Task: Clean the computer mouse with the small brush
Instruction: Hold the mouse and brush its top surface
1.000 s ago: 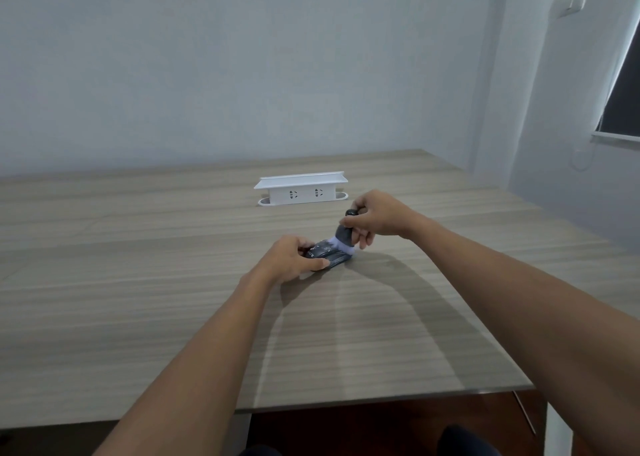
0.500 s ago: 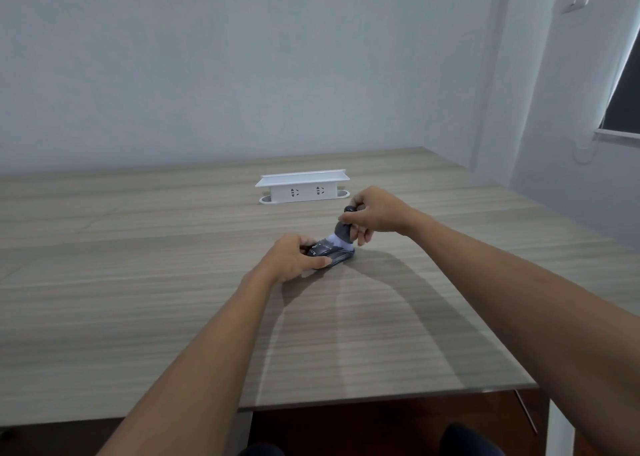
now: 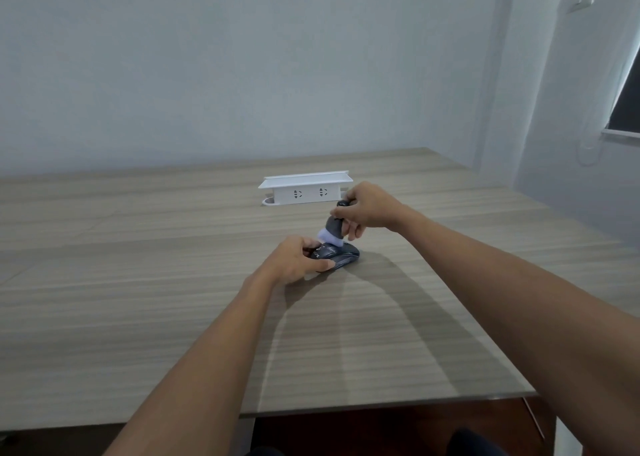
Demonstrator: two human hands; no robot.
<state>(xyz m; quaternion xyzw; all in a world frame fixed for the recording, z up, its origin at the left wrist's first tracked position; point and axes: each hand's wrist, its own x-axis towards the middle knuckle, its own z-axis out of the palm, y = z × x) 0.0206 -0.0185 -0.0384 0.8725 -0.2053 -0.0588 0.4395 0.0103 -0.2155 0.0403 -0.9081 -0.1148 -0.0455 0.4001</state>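
A dark computer mouse (image 3: pixel 341 254) lies on the wooden table (image 3: pixel 138 282), a little right of centre. My left hand (image 3: pixel 294 260) grips its near left end, thumb along the side and fingers over the top. My right hand (image 3: pixel 367 208) is closed around the dark grey handle of a small brush (image 3: pixel 333 228), held nearly upright above the mouse. The brush's pale bristles touch the top of the mouse. Part of the mouse is hidden under my left hand.
A white power socket box (image 3: pixel 304 189) stands on the table just behind my hands. The table's front edge runs near the bottom, with dark floor below. A wall and a window lie to the right.
The brush has shifted slightly left along the top of the mouse, and my right hand has risen a little. My left hand keeps its grip on the mouse.
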